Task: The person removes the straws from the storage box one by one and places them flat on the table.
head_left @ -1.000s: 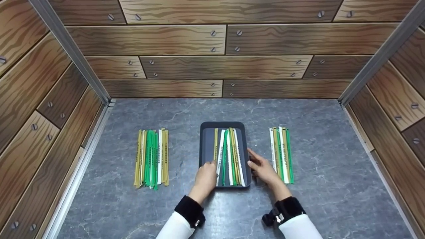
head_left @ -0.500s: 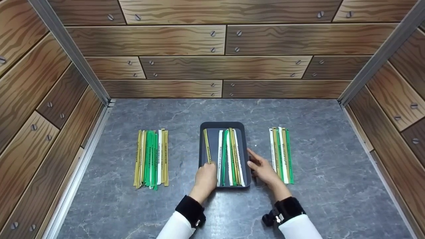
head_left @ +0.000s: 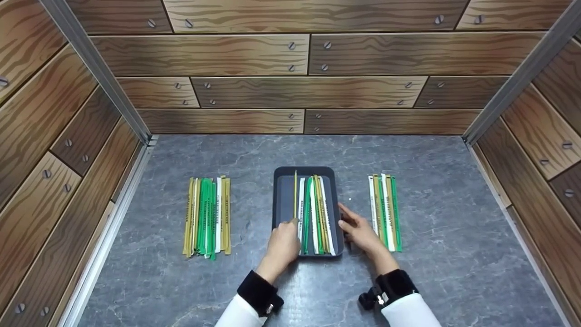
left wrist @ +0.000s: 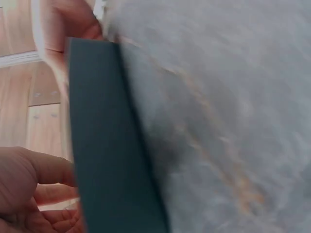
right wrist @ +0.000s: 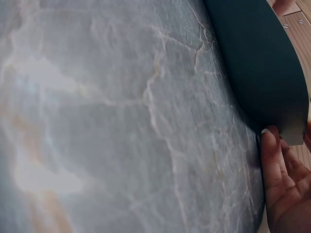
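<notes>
A dark grey tray [head_left: 275, 195] stands mid-table with several long slim sticks [head_left: 313, 213] in white, green and gold printed wrappers side by side in it. Over its left half, my left hand [head_left: 283, 238] pinches the near end of one gold-wrapped stick [head_left: 295, 195], seen edge-on just left of the row. Curled fingers of that left hand [left wrist: 29, 184] show beyond the tray's near wall [left wrist: 107, 136] in the left wrist view. My right hand [head_left: 363, 234] rests against the tray's right side, fingers fairly straight. Up close, fingertips of the right hand [right wrist: 286, 189] touch the tray's wall [right wrist: 262, 63].
To the left lies a bundle of gold, green and white wrapped sticks [head_left: 207, 218]. A smaller bundle of similar sticks [head_left: 385, 213] lies at the right, close to my right wrist. Wood-patterned walls [head_left: 299, 91] enclose the grey marbled table [head_left: 435, 181] on three sides.
The gold stick in my left hand first swings its far end left toward the tray's left wall, then back right, and is now turned edge-on beside the row. The right hand stays put.
</notes>
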The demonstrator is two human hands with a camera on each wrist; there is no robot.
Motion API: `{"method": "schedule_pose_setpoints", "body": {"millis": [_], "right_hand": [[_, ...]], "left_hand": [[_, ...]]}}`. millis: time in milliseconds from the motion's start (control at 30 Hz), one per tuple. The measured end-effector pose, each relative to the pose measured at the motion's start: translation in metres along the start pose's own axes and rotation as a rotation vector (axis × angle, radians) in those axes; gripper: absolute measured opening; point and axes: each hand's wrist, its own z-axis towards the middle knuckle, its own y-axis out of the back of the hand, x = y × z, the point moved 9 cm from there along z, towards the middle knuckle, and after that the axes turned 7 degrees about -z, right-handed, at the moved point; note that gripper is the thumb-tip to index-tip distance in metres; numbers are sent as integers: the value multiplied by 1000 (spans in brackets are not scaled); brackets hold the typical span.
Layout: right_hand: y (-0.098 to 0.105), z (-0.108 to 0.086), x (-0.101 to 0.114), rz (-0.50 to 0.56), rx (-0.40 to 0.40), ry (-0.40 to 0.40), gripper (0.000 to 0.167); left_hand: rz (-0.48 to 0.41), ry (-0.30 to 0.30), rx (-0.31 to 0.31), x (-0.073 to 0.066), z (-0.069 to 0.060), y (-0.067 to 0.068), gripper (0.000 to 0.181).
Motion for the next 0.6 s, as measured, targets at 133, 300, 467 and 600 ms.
{"method": "schedule_pose_setpoints", "body": {"millis": [133,300,467,600], "right_hand": [[0,0,0,-7,1,2,56],[1,-1,2,-30,-3,11,56],[2,-1,6,-59,-5,34,55],[0,-1,6,-45,6,39,55]], "left_hand": [[-57,-15,-50,-4,-5,18,48],[-145,34,-118,10,-15,42,56],[-83,100,-186,35,-25,62,41],[-33,140,-227,56,-34,74,36]]}}
